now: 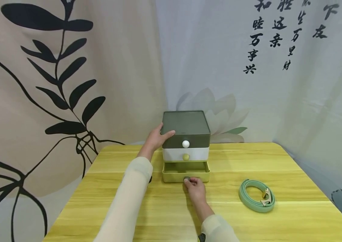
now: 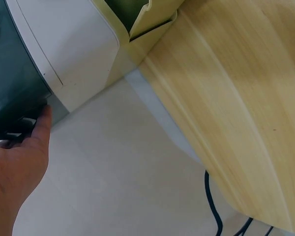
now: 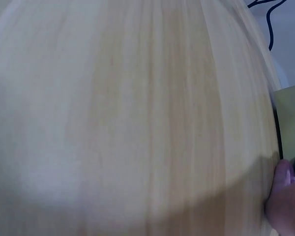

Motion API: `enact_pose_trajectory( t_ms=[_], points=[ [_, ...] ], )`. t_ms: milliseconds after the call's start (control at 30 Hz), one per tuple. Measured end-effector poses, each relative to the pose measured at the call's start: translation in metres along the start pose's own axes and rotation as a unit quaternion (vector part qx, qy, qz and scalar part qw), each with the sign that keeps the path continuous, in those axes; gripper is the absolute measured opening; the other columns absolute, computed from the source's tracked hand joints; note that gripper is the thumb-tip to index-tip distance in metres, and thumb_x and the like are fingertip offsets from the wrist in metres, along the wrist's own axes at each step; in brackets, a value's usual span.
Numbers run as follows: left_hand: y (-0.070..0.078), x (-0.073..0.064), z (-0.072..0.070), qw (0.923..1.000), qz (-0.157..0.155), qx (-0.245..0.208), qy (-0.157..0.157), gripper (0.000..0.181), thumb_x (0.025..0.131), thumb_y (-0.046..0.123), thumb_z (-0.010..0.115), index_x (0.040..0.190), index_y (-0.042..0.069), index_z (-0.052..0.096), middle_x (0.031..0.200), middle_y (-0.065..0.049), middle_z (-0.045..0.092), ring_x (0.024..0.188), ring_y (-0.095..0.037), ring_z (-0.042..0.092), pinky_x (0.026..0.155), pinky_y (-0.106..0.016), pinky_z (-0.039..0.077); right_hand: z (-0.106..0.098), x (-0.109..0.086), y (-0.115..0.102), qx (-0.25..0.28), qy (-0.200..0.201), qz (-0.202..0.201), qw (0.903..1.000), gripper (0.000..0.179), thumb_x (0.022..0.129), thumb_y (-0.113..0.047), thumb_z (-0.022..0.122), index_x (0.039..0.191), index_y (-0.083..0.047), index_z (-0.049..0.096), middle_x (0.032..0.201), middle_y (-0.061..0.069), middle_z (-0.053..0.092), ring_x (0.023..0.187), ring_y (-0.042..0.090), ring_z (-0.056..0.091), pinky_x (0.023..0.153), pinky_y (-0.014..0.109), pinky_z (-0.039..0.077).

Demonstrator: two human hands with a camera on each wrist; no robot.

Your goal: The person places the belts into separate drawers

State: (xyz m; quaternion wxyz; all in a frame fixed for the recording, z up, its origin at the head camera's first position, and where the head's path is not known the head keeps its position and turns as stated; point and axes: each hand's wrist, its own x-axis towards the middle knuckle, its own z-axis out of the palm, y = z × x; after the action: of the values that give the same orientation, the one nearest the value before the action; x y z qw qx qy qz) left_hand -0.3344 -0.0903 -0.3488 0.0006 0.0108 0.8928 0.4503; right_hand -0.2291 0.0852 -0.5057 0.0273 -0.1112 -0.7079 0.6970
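A small tabletop drawer unit (image 1: 186,129) has a dark green top section, a white middle drawer (image 1: 171,154) and a yellow-green bottom drawer (image 1: 171,177). The bottom drawer is pulled partway out; no contents show in it. My left hand (image 1: 156,138) rests against the unit's upper left side, thumb laid over the top, fingers along the side. In the left wrist view that hand (image 2: 27,162) touches the dark green section. My right hand (image 1: 197,192) pinches the bottom drawer's dark round knob (image 1: 187,179). The right wrist view catches only part of this hand (image 3: 287,201) at its edge.
A coiled green belt (image 1: 257,209) with a gold-coloured buckle lies on the wooden table (image 1: 298,181), right of the unit. Behind the table's far edge hangs a printed curtain (image 1: 128,84) with dark leaves and writing.
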Motion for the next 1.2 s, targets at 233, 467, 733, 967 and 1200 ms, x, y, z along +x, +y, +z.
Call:
enact_pose_trajectory(
  t_ms=[233,467,733,967,1200],
  points=[
    [0.0,0.0,0.0,1.0,-0.001,0.001,0.0,0.09,0.094,0.059,0.058,0.16,0.017,0.014,0.163,-0.012,0.018,0.148,-0.034,0.019,0.116,-0.053,0.023,-0.002,-0.003,0.003,0.009,-0.008,-0.004,0.9999,0.033,0.095,-0.011,0.067,0.116,0.012,0.054,0.102,0.021,0.064,0.091,0.026,0.062,0.078,0.032,0.054],
    [-0.002,0.002,0.0,1.0,-0.002,0.002,0.0,0.091,0.094,0.06,0.058,0.161,0.017,0.014,0.163,-0.012,0.018,0.148,-0.035,0.019,0.116,-0.054,0.023,-0.003,-0.005,0.006,0.027,-0.014,0.002,0.9995,0.032,0.095,-0.01,0.067,0.115,0.011,0.054,0.101,0.019,0.064,0.089,0.021,0.061,0.079,0.031,0.055],
    [-0.002,0.002,-0.001,1.0,0.0,0.003,-0.004,0.091,0.093,0.061,0.058,0.161,0.017,0.014,0.164,-0.012,0.018,0.148,-0.034,0.019,0.115,-0.053,0.024,-0.006,-0.009,0.007,0.036,-0.026,-0.001,0.999,0.033,0.094,-0.008,0.067,0.115,0.013,0.053,0.101,0.021,0.063,0.088,0.02,0.062,0.079,0.03,0.055],
    [-0.001,0.0,0.0,1.0,-0.002,0.002,-0.002,0.091,0.094,0.059,0.058,0.161,0.017,0.013,0.164,-0.012,0.018,0.148,-0.034,0.019,0.115,-0.053,0.024,-0.01,-0.012,0.008,0.049,-0.046,0.0,0.9978,0.033,0.094,-0.006,0.066,0.116,0.015,0.052,0.107,0.023,0.061,0.092,0.022,0.063,0.082,0.032,0.056],
    [-0.001,0.001,0.0,1.0,0.003,0.007,0.002,0.091,0.094,0.059,0.058,0.16,0.016,0.015,0.163,-0.012,0.019,0.147,-0.035,0.02,0.115,-0.053,0.024,-0.011,-0.011,0.008,0.055,-0.05,-0.004,0.9972,0.031,0.093,-0.003,0.066,0.114,0.015,0.052,0.106,0.023,0.062,0.091,0.023,0.063,0.082,0.033,0.056]
  ],
)
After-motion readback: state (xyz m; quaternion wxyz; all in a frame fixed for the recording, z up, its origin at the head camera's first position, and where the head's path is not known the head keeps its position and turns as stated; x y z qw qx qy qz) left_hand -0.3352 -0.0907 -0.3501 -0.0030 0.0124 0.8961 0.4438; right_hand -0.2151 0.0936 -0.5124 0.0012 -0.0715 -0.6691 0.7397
